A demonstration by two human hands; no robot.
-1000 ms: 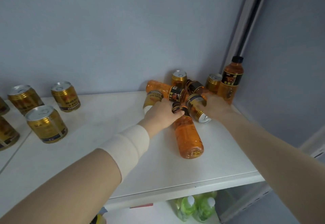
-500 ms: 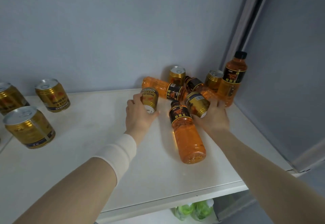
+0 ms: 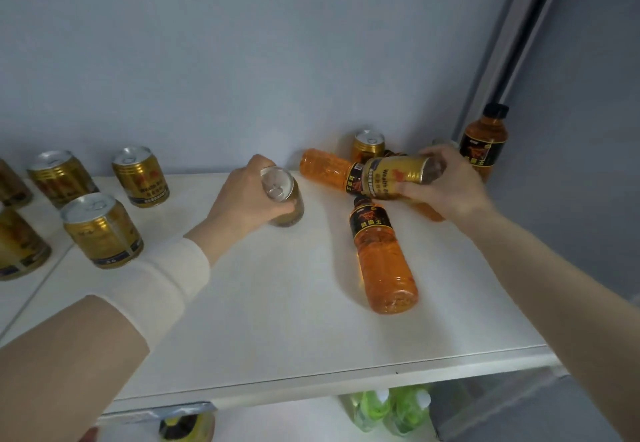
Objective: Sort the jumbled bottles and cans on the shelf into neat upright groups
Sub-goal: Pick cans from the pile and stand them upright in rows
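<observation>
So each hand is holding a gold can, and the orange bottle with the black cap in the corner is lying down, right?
Not quite. The left hand and the right hand each do hold a gold can, but the corner bottle with the black cap is standing upright, as the head view shows. The bottles lying down are the front bottle and the back bottle.

So the cans [image 3: 140, 178] on the left are all shiny gold with silver tops, red print and a dark band at the base, same as the sideways can [image 3: 398, 176], which has a dark rim and dark lettering. The bottles [image 3: 384, 261] are see-through orange with black labels carrying a red-orange logo, and the upright bottle [image 3: 485, 143] has a black cap. White shelf [image 3: 277, 320], pale blue-grey wall [image 3: 242, 60], cream wristband [image 3: 166, 282], bright green bottles [image 3: 391, 410] below.
</observation>
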